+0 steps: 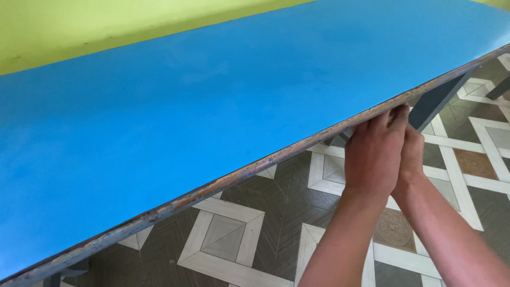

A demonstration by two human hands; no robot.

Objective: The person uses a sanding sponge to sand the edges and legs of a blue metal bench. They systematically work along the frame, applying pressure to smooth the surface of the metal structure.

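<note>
1. Head view, looking down along the near edge of a long desk [212, 106] with a bright blue top. Nothing lies on the visible part of the top.
2. The desk's near edge [239, 172] is worn: brown and grey where the coating has chipped, running as a diagonal from lower left to upper right.
3. Left hand [374, 154]: back of hand toward the camera, fingertips pressed up against the underside of the worn edge. Fingers are curled together, close to closed; whether anything sits inside the grip cannot be told, since the palm side is hidden.
4. Right hand [411, 157]: tucked directly behind the left, touching it, mostly covered. A small pale sliver [348, 133] shows just left of the fingertips at the edge; its kind is unclear. Grip state not readable.
5. Judgement: both hands are stacked at one spot, which suggests they are working on or feeling something under the lip rather than lifting the desk.
6. Surroundings: a dark desk leg [435, 101] just beyond the hands, patterned floor tiles [234, 234] below, yellow-green wall [106, 26] behind.
</note>
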